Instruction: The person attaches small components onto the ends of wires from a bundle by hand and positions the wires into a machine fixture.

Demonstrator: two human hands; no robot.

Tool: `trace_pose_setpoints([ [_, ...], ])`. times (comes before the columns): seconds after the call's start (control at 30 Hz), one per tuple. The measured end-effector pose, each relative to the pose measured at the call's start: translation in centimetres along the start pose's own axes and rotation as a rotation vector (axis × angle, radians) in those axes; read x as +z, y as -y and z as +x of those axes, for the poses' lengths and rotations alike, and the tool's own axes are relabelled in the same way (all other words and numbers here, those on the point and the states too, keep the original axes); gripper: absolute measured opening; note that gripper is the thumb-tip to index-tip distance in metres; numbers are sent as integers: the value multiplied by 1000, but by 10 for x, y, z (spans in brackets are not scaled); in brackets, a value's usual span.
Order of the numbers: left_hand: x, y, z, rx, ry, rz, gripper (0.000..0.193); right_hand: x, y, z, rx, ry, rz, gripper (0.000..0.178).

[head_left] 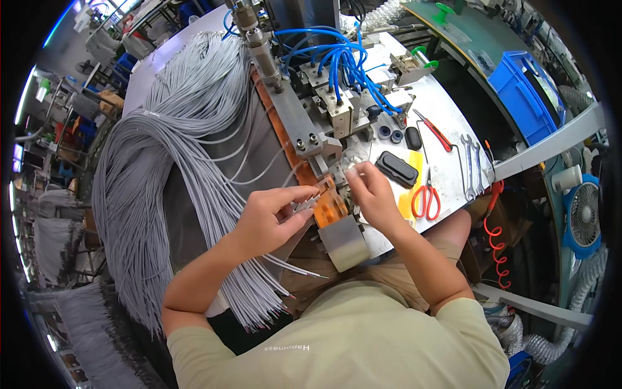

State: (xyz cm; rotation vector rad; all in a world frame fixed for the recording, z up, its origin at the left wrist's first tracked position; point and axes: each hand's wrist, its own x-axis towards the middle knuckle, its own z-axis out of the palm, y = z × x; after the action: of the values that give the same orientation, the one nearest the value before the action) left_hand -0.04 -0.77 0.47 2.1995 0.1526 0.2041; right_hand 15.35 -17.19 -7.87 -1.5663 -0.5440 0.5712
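Pinches a small silvery part (306,203) in the left hand (262,220) at frame centre, beside an orange fixture (331,207); with the right hand (376,196), curls fingers (361,177) narrowly, cannot tell around what.

White lettering (287,348) on the pale green shirt (379,340), one word

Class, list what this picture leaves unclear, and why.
Head view: whether the right hand holds anything; the hand itself covers the spot.
Head view: exactly what lies within the left hand; the hand partly covers it.
Head view: top of the metal cylinder; cut off by the upper edge.
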Motion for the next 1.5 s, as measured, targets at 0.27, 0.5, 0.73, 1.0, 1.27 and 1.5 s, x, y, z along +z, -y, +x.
trace_pose_setpoints([
  [0.27, -7, -4, 2, -194, 133, -312, 19, 13, 37, -43, -736, 21, -340, 11],
  [0.5, 5, -1, 0, -25, 25, -180, 19, 15, 40, -39, -548, 78, -340, 11],
  [0.73, -2, -3, -1, -12, 46, -112, 19, 21, 41, -41, -363, 128, -184, 11],
  [1.0, -6, -4, 1, 136, 32, 62, 17, 25, 45, -42, -291, 142, -110, 12],
  [1.27, 0, 2, -2, 83, -46, 108, 16, 22, 47, -43, -309, 174, -176, 12],
  [1.5, -2, 1, -2, 153, -67, 168, 16, 24, 49, -42, -280, 178, -161, 11],
])
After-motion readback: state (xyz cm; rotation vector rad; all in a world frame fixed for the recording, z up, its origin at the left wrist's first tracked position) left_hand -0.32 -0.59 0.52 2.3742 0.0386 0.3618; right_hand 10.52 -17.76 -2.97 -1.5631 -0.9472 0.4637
